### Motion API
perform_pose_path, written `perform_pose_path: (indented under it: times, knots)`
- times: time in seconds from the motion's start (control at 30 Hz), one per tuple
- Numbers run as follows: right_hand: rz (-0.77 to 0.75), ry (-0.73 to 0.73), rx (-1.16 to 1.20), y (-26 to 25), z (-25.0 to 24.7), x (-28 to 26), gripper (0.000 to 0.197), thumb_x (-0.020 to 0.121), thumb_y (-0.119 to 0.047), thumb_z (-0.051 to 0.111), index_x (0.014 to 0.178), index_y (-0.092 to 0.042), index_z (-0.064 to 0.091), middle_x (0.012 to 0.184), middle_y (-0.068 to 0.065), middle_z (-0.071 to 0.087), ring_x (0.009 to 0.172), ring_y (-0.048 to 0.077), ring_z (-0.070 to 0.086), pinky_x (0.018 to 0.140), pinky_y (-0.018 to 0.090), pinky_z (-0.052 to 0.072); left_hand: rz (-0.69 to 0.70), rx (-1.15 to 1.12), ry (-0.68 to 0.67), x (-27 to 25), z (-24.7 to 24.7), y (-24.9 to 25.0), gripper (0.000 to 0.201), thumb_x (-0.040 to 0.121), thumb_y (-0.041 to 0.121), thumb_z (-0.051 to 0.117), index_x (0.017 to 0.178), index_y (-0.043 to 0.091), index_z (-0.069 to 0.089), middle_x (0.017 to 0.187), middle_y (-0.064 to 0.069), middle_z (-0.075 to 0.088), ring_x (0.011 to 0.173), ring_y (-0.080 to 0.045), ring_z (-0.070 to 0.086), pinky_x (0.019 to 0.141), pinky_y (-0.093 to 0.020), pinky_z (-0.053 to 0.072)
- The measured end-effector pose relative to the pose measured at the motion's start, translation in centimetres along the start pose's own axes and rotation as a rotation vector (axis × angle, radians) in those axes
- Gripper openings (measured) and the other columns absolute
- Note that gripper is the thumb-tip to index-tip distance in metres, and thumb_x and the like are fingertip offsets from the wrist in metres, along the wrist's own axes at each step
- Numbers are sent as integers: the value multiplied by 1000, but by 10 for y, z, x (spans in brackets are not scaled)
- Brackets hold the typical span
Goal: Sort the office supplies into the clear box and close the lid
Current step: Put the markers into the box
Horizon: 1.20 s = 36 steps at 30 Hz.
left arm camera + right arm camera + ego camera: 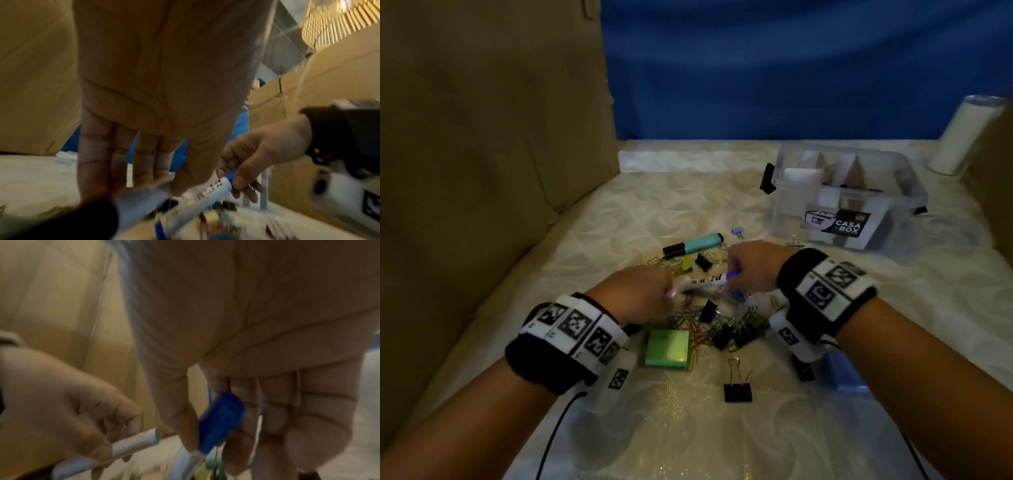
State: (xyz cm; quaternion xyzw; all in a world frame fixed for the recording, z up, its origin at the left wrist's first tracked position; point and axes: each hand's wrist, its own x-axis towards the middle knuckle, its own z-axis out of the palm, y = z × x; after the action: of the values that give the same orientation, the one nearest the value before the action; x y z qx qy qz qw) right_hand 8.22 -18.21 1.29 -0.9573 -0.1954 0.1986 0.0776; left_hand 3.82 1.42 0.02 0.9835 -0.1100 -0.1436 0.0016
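My left hand (669,291) and right hand (734,269) meet over a heap of supplies in the middle of the cloth. The right hand (207,431) pinches the blue cap of a white printed marker (709,281) between thumb and fingers. The left hand (164,183) grips a second pale marker (139,201) with a dark end, its other end pointing toward the right hand. The clear box (887,192) with a "CASA BOX" label stands open at the back right, with dividers and white items inside. Blur hides how the two markers lie against each other.
Under the hands lie paper clips (690,325) and several black binder clips, one apart (738,390) near me. A green note pad (667,347), a teal highlighter (693,245), a blue object (846,375) and a white roll (962,137) surround them. Cardboard walls stand left and right.
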Motion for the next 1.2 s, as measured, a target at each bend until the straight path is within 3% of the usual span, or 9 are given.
perform_pose_path:
  times: [0.2,0.3,0.4,0.53,0.67,0.83,1.0,1.13,1.2]
  knots:
    - [-18,392,684,38,-32,-29,16,92,-23,61,101,-9,58,94,5,66,81,19,64,69,27,50,89,-179,370,34,-52,-9,25,96,35,46,109,15,54,105,-9,54,87,-32,58,77,-39,49]
    - [-39,488,1123,45,-34,-31,11,97,-19,50,104,-11,47,105,11,69,86,24,67,85,37,50,61,-163,353,74,-53,1,22,93,31,53,109,16,56,111,-10,56,94,-31,59,81,-38,49]
    - [-18,541,1313,51,-23,-30,11,102,-25,40,110,-18,42,86,9,64,73,26,62,67,33,53,22,-97,238,114,-38,13,21,97,24,46,113,12,52,116,-14,58,100,-32,56,81,-39,46]
    - [83,632,1020,68,-2,-33,32,103,-30,34,134,-31,41,66,3,44,50,14,41,41,18,37,-3,88,43,150,-15,14,45,100,23,35,145,31,32,134,-11,48,121,-36,45,99,-45,43]
    - [182,707,781,97,-25,-38,41,103,-19,30,144,-23,33,87,-3,50,63,10,45,55,23,39,39,197,2,166,2,16,46,101,29,30,146,34,30,130,-14,47,122,-35,42,103,-40,39]
    - [474,747,462,135,-90,-21,29,96,-13,39,114,3,56,110,23,62,100,35,62,87,39,50,-8,214,81,166,3,19,32,96,16,40,126,11,48,126,-15,49,122,-32,42,98,-41,42]
    - [623,378,83,143,-110,13,32,89,-21,59,116,-2,60,103,12,61,91,28,58,82,34,49,50,183,95,156,-7,14,49,95,13,39,143,24,36,123,-12,47,117,-33,42,96,-39,43]
    - [678,312,-1,197,-112,81,36,62,-34,73,81,-10,55,92,14,62,92,39,64,84,57,51,135,110,179,125,-26,18,44,98,15,40,140,25,36,124,-10,45,117,-29,38,93,-37,36]
    - [670,292,-1,174,-115,73,35,65,-32,74,86,-9,58,98,17,61,98,40,63,88,54,51,193,40,246,105,-33,20,33,100,22,39,133,25,44,123,-5,46,116,-25,37,94,-36,32]
